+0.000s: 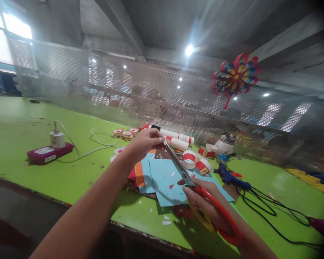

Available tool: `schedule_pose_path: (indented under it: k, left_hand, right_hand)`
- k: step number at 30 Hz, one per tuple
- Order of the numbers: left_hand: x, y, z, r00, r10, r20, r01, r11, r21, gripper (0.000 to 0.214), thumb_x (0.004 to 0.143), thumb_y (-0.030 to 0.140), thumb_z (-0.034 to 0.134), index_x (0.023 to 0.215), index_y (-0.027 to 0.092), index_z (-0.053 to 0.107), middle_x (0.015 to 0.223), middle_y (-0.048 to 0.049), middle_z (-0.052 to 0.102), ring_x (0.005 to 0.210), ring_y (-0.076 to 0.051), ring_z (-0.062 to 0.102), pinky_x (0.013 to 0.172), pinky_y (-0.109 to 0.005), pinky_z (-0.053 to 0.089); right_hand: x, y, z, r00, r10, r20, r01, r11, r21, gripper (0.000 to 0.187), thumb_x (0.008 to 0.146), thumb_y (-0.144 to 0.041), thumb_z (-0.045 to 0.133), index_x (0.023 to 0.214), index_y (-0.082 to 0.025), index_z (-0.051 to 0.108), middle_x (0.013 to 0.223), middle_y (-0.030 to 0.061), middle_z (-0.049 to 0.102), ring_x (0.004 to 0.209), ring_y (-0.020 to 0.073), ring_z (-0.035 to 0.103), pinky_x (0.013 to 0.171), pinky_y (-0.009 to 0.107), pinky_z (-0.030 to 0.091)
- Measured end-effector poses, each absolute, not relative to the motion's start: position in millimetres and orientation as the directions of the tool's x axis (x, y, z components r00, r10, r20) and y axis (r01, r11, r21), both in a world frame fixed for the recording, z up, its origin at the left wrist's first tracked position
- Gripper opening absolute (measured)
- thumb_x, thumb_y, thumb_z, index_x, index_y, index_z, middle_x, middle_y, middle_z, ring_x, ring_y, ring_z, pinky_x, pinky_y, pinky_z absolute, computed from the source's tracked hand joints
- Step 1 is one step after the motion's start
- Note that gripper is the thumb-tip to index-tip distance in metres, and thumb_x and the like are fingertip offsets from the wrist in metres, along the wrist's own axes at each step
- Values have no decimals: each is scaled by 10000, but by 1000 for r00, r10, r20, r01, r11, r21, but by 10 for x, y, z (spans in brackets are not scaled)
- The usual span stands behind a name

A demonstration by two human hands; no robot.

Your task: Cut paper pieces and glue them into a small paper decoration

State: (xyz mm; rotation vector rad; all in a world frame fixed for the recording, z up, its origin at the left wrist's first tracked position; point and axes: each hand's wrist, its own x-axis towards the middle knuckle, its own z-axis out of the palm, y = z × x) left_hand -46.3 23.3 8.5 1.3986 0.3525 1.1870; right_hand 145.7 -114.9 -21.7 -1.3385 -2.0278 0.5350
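My right hand (205, 196) is wrapped round a pair of scissors (179, 164), with red and yellow handles and the blades pointing up and away to the left. At the scissor tips my left hand (150, 139) is closed in a pinch on a small white piece (165, 142), mostly hidden by the fingers; it looks like paper. Below both hands lie light blue paper sheets (164, 187) over orange and red ones, strewn with small white and red scraps. White rings with red bands (189, 159) stand just beyond the scissors.
White and red paper tubes (175, 143) and several small flower-like pieces (126, 133) lie behind. On the right are a blue glue gun (230, 178) with a black cord and a white jar (225, 145). A purple power strip (50, 153) with a charger and white cable sits left.
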Motion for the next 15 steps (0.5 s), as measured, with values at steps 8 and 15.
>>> schedule_pose_path:
  k: [8, 15]
  left_hand:
    - [-450, 220, 82, 430, 788, 440, -412, -262, 873, 134, 650, 130, 656, 590, 142, 537, 607, -54, 610, 565, -123, 577, 617, -295, 481]
    - [-458, 220, 83, 438, 785, 439, -406, -263, 875, 129, 645, 113, 651, 591, 137, 536, 601, -50, 605, 552, -117, 568, 620, -297, 473]
  right_hand:
    - [1452, -1149, -227, -265, 924, 276, 667, 382, -640, 248, 871, -380, 448, 895, -184, 597, 716, 8, 603, 665, 147, 536, 621, 250, 426]
    - [1435, -1145, -208, -264, 925, 275, 656, 381, -652, 226, 871, -361, 463, 892, -183, 600, 755, 9, 633, 698, 149, 560, 655, 244, 438]
